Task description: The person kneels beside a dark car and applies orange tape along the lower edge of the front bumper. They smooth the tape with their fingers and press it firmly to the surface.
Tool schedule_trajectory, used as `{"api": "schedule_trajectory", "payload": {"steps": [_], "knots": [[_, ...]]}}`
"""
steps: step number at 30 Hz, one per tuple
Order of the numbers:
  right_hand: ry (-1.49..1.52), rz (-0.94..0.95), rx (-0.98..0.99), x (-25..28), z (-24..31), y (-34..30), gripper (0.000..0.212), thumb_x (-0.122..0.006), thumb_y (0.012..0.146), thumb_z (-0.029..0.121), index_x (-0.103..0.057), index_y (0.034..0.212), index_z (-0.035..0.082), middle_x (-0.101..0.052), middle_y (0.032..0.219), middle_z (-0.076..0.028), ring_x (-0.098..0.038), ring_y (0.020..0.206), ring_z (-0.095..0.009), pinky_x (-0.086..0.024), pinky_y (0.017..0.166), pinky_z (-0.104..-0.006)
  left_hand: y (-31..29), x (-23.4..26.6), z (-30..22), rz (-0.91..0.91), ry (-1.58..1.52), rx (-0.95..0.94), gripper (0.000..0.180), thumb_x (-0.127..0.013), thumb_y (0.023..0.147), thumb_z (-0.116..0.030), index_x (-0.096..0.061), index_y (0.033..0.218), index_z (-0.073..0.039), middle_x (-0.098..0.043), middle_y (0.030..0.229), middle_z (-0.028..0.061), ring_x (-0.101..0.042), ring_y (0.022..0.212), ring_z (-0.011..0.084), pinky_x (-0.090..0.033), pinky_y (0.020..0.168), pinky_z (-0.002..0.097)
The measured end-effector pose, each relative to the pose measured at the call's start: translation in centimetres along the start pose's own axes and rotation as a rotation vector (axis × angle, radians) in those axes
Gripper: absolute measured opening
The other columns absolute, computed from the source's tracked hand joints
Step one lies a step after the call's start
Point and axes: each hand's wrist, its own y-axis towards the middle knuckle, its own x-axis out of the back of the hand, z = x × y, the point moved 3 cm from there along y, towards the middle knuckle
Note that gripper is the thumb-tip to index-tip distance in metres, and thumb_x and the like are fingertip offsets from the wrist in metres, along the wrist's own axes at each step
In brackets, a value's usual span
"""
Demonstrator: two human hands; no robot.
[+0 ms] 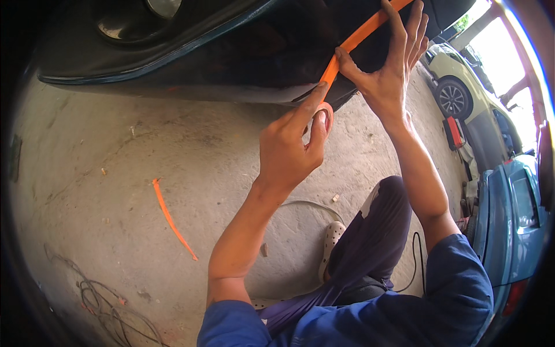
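A dark car bumper [243, 58] spans the top of the view. Along its right part runs a strip of orange masking tape [365, 29], leading down to the tape roll [327, 114]. My left hand [291, 147] grips that roll just below the bumper's lower edge, index finger stretched along the strip and thumb against the roll's side. Higher up, my right hand [388, 72] has its fingers spread; the thumb and index finger touch the tape on the bumper, and nothing is held in it.
A loose orange tape strip [172, 221] lies on the concrete floor [127, 173]. Tangled cable [107, 306] is at the lower left. To the right stand a pale yellow car [462, 81], a red box [454, 132] and a blue car [514, 214]. A hose [312, 203] curves near my shoe [332, 246].
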Motion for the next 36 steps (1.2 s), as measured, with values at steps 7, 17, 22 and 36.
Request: {"api": "schedule_trajectory", "payload": {"steps": [7, 17, 22, 36], "knots": [[0.014, -0.031, 0.02, -0.6, 0.8, 0.2, 0.117, -0.093, 0.075, 0.025, -0.03, 0.172, 0.01, -0.017, 0.177, -0.034, -0.001, 0.168, -0.052, -0.007, 0.134, -0.0679, 0.3, -0.9, 0.9, -0.048, -0.01, -0.02, 0.052, -0.072, 0.097, -0.006, -0.07, 0.149, -0.011, -0.079, 0.089, 0.0141, -0.073, 0.068, 0.0249, -0.058, 0.066, 0.0361], [0.07, -0.044, 0.08, -1.1, 0.1, -0.6, 0.114, -0.094, 0.079, 0.06, -0.039, 0.173, 0.025, -0.008, 0.184, -0.025, 0.0, 0.17, -0.049, -0.001, 0.134, -0.0666, -0.3, -1.8, 0.7, -0.041, -0.022, 0.063, 0.052, -0.067, 0.099, -0.001, -0.069, 0.15, -0.01, -0.082, 0.121, 0.0189, -0.083, 0.102, 0.0284, -0.066, 0.087, 0.0382], [0.022, -0.109, 0.124, -1.4, -1.1, -0.7, 0.105, -0.089, 0.086, 0.059, -0.038, 0.172, 0.027, -0.009, 0.185, -0.022, -0.003, 0.171, -0.046, -0.002, 0.135, -0.0655, -0.4, -1.4, 0.3, -0.047, -0.01, 0.028, 0.052, -0.067, 0.099, -0.001, -0.068, 0.15, -0.009, -0.081, 0.121, 0.0218, -0.083, 0.103, 0.0315, -0.066, 0.088, 0.0395], [0.127, -0.137, 0.055, -1.8, -0.7, -0.4, 0.094, -0.088, 0.086, 0.046, -0.045, 0.167, 0.025, -0.012, 0.183, -0.023, -0.001, 0.17, -0.047, 0.004, 0.134, -0.0668, -0.3, 0.4, -1.9, -0.07, 0.05, 0.005, 0.044, -0.07, 0.097, -0.002, -0.076, 0.141, -0.005, -0.082, 0.093, 0.0155, -0.067, 0.061, 0.0129, -0.051, 0.058, 0.0287]]}}
